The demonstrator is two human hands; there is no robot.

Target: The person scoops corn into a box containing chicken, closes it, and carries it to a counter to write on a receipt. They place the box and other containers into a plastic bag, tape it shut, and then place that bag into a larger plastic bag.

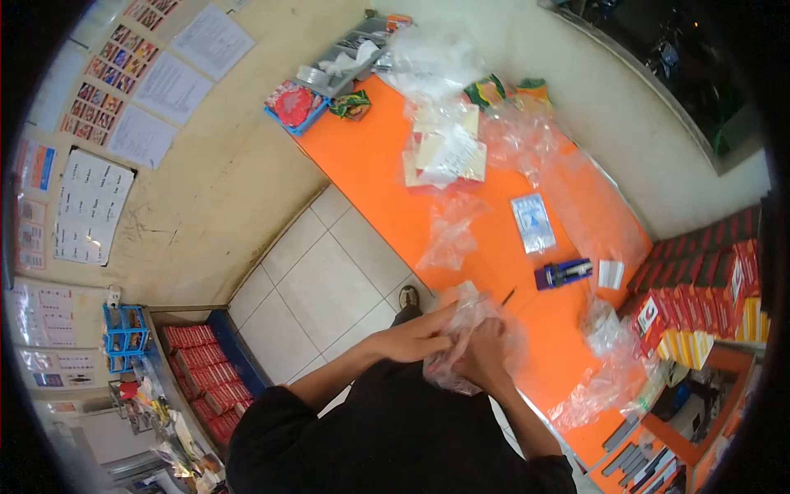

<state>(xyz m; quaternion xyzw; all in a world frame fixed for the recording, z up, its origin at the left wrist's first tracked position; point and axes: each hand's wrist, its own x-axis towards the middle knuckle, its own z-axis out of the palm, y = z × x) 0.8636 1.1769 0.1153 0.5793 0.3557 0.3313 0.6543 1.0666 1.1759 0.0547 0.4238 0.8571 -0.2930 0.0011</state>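
Orange tabletop (354, 169): near edge runs diag. under the hands, from far L to near R; floor tiles (317, 276) fill the gap to L of them. Orange surface shows ahead-L along that edge, also a strip betw. R hand and the blue tape dispenser (564, 274). Loose film (451, 235) just ahead, more to R.

Containers: blue basket (293, 119) far ahead-L w/ red packet (293, 105); grey tray (346, 62) just beyond it, white items inside. Well L of the hands, a bin (262, 370) w/ rows of red packs (206, 370). Well R, stacked red boxes (658, 317).

Clear plastic bag (473, 317) is betw. the hands, over the near edge; crumpled, long axis approx. fore-aft from body, can't tell which end is the mouth. Right hand (484, 350) curled shut on bunched film; left hand (415, 339) against bag's L side, fingers partly hidden, can't tell if gripping.
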